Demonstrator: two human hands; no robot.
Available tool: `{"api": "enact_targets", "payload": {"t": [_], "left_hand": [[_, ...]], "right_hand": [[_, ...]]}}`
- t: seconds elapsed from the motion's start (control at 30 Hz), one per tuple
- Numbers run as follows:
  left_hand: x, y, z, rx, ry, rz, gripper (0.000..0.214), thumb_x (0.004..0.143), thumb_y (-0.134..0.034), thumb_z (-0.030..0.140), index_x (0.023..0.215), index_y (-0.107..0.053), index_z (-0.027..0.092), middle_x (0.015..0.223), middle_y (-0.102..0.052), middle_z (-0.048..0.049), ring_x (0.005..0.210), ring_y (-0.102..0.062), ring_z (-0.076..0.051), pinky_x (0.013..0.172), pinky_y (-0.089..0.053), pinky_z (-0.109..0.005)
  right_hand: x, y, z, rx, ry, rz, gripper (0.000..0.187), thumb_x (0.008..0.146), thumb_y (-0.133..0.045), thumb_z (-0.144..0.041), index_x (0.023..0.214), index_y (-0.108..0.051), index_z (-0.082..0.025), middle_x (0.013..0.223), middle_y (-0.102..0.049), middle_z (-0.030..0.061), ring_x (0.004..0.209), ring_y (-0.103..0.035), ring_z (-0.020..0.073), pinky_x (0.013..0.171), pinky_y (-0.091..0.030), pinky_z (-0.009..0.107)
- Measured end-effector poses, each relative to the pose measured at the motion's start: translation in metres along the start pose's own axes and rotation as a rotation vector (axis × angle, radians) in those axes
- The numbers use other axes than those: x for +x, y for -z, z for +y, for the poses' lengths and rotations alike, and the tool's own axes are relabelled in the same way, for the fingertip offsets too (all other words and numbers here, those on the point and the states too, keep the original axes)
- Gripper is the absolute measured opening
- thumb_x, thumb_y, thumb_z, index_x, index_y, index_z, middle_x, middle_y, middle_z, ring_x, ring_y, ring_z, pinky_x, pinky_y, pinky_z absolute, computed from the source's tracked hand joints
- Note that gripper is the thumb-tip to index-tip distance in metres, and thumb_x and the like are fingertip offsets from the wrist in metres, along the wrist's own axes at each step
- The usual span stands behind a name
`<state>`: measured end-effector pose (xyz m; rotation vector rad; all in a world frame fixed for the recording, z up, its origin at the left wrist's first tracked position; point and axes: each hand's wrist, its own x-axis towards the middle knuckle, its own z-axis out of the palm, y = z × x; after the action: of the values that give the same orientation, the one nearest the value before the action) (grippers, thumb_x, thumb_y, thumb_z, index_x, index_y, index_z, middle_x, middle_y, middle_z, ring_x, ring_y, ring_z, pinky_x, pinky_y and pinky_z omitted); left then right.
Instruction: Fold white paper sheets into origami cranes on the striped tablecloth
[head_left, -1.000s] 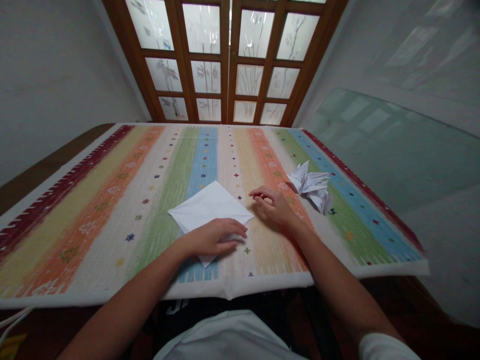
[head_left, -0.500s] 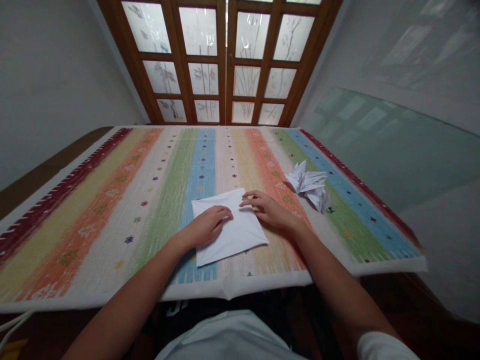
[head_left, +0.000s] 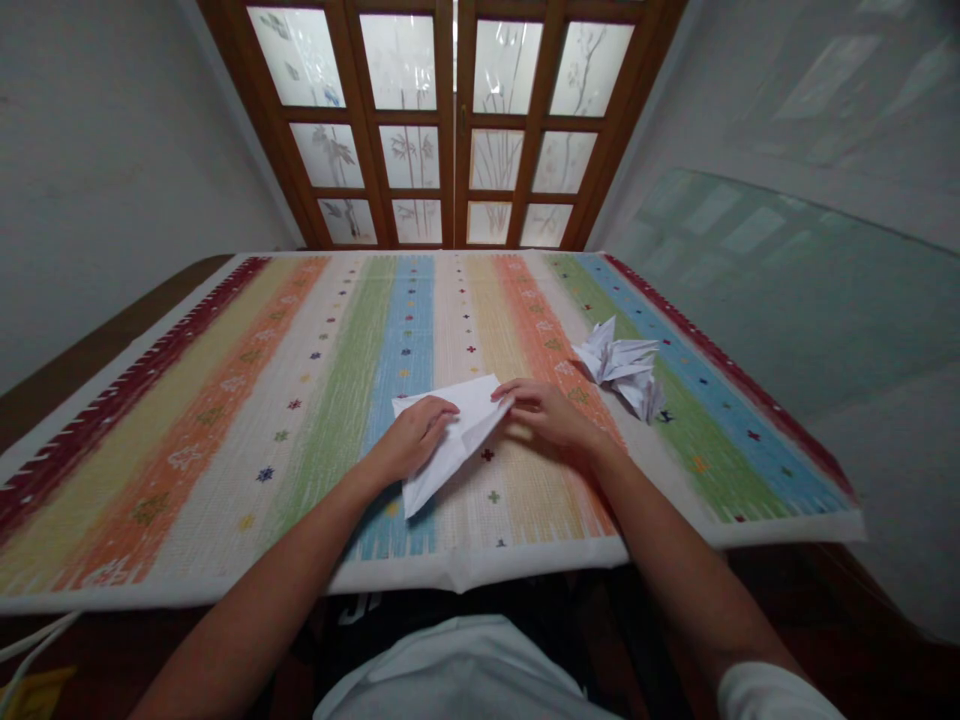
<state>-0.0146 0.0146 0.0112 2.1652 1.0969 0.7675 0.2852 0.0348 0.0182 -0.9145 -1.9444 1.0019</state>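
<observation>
Now the left hand lies on the paper, grip unclear; the right hand pinches its right corner.

Home: striped tablecloth, paned doors

Creased white paper sheet, kinda triangular-looking, sitting at an angle on the multicoloured striped tablecloth, not far from the front edge. Right side's bent up off the cloth, one pointy corner aimed nearward.
</observation>
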Motion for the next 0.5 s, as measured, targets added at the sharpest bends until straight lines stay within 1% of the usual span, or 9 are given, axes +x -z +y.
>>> {"api": "enact_targets", "payload": {"t": [0.07, 0.1, 0.17, 0.23, 0.3, 0.37, 0.4, 0.47, 0.5], "left_hand": [[0.0, 0.002, 0.001, -0.086, 0.093, 0.109, 0.044, 0.112, -0.042, 0.048, 0.112, -0.077, 0.021, 0.118, -0.08, -0.0135, 0.116, -0.073, -0.029, 0.113, -0.054, -0.05], [-0.001, 0.003, 0.002, -0.141, 0.139, 0.157, 0.054, 0.113, -0.037, 0.057, 0.111, -0.077, 0.022, 0.116, -0.081, -0.0135, 0.114, -0.074, -0.029, 0.111, -0.055, -0.05], [-0.002, 0.004, 0.002, -0.26, 0.197, 0.211, 0.076, 0.11, -0.026, 0.076, 0.11, -0.078, 0.022, 0.115, -0.081, -0.0143, 0.112, -0.074, -0.031, 0.106, -0.057, -0.049], [-0.003, 0.005, 0.003, -0.332, 0.19, 0.212, 0.091, 0.103, -0.019, 0.09, 0.112, -0.079, 0.022, 0.117, -0.08, -0.0153, 0.113, -0.073, -0.033, 0.101, -0.059, -0.048], [-0.004, 0.004, 0.004, -0.319, 0.124, 0.187, 0.095, 0.097, -0.024, 0.098, 0.116, -0.079, 0.023, 0.123, -0.079, -0.0157, 0.117, -0.071, -0.034, 0.1, -0.059, -0.048], [-0.004, 0.002, 0.005, -0.241, 0.065, 0.182, 0.088, 0.094, -0.041, 0.098, 0.122, -0.079, 0.023, 0.129, -0.075, -0.0163, 0.121, -0.069, -0.035, 0.098, -0.06, -0.047], [-0.004, 0.001, 0.005, -0.193, 0.046, 0.19, 0.082, 0.093, -0.052, 0.094, 0.124, -0.078, 0.023, 0.132, -0.073, -0.0166, 0.122, -0.068, -0.035, 0.096, -0.06, -0.047], [-0.004, -0.003, 0.006, -0.096, 0.017, 0.226, 0.066, 0.091, -0.071, 0.079, 0.126, -0.077, 0.023, 0.135, -0.07, -0.0161, 0.124, -0.067, -0.034, 0.095, -0.061, -0.046], [-0.004, -0.004, 0.007, -0.053, 0.003, 0.257, 0.056, 0.091, -0.076, 0.07, 0.122, -0.078, 0.023, 0.135, -0.07, -0.0151, 0.124, -0.067, -0.033, 0.098, -0.061, -0.048]], "right_hand": [[0.002, -0.002, 0.0, 0.033, -0.053, 0.134, 0.023, 0.093, -0.081, -0.046, 0.082, -0.085, -0.027, 0.093, -0.08, 0.0083, 0.087, -0.072, 0.0234, 0.084, -0.06, 0.038], [0.002, -0.003, 0.0, 0.051, -0.092, 0.199, 0.029, 0.092, -0.08, -0.052, 0.08, -0.083, -0.026, 0.087, -0.079, 0.0077, 0.082, -0.07, 0.0229, 0.078, -0.059, 0.036], [0.004, -0.005, 0.002, 0.09, -0.194, 0.321, 0.041, 0.087, -0.081, -0.063, 0.075, -0.077, -0.024, 0.077, -0.075, 0.0067, 0.073, -0.066, 0.0222, 0.068, -0.056, 0.034], [0.005, -0.007, 0.004, 0.122, -0.293, 0.423, 0.049, 0.08, -0.081, -0.07, 0.072, -0.071, -0.023, 0.072, -0.071, 0.0058, 0.069, -0.065, 0.0217, 0.063, -0.053, 0.033], [0.006, -0.008, 0.007, 0.141, -0.348, 0.496, 0.051, 0.076, -0.08, -0.071, 0.071, -0.066, -0.022, 0.071, -0.067, 0.0045, 0.067, -0.064, 0.021, 0.061, -0.051, 0.031], [0.006, -0.009, 0.009, 0.171, -0.364, 0.546, 0.047, 0.074, -0.08, -0.067, 0.075, -0.064, -0.022, 0.073, -0.066, 0.0027, 0.067, -0.063, 0.0196, 0.061, -0.049, 0.03], [0.006, -0.009, 0.009, 0.188, -0.364, 0.565, 0.044, 0.074, -0.08, -0.063, 0.078, -0.063, -0.022, 0.075, -0.065, 0.0019, 0.067, -0.062, 0.0189, 0.06, -0.048, 0.03], [0.007, -0.01, 0.01, 0.204, -0.348, 0.597, 0.039, 0.072, -0.081, -0.054, 0.086, -0.061, -0.024, 0.08, -0.066, 0.0014, 0.068, -0.062, 0.0182, 0.061, -0.048, 0.029], [0.006, -0.01, 0.01, 0.2, -0.331, 0.607, 0.037, 0.071, -0.08, -0.049, 0.09, -0.061, -0.024, 0.085, -0.068, 0.0021, 0.071, -0.063, 0.0184, 0.062, -0.048, 0.029]]}}
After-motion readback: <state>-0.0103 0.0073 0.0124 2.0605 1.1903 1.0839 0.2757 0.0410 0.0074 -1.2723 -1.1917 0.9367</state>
